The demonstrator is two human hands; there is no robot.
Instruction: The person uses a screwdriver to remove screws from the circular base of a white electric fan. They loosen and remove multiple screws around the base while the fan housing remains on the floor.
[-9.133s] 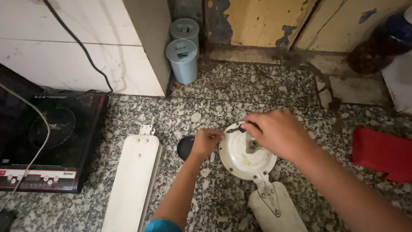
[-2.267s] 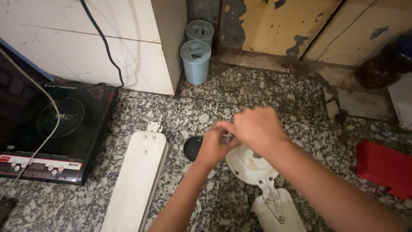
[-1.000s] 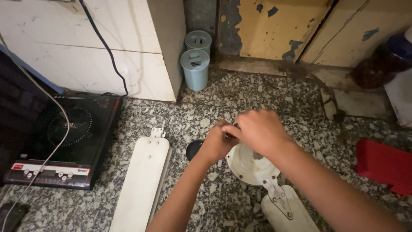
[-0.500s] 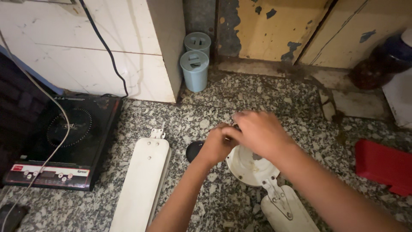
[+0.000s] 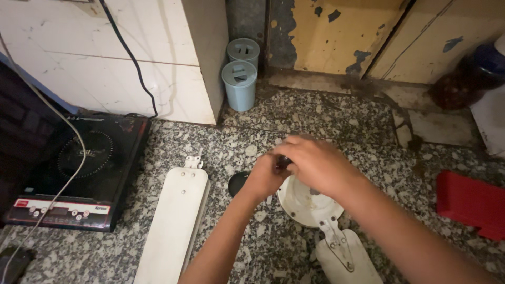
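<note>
A white round fan motor housing [image 5: 302, 204] lies on the speckled granite floor with one white blade [image 5: 347, 257] still fixed to it by a metal bracket. My left hand [image 5: 263, 179] and my right hand [image 5: 315, 165] meet just above the housing's far edge, both pinching a small dark part [image 5: 283, 162] between the fingertips. My hands hide most of that part. A loose white fan blade [image 5: 173, 226] with its bracket lies to the left. A small black round cap [image 5: 238, 184] sits beside my left wrist.
A black induction cooktop [image 5: 79, 173] with a white cable across it stands at the left. Two pale blue lidded tins [image 5: 239, 84] stand by the white cabinet and peeling yellow door. A red object [image 5: 468, 202] lies at the right, a dark jar [image 5: 473, 68] beyond it.
Both hands have come off the housing's centre and closed together at its far edge. Over the last second they have barely shifted; the camera has drifted slightly.
</note>
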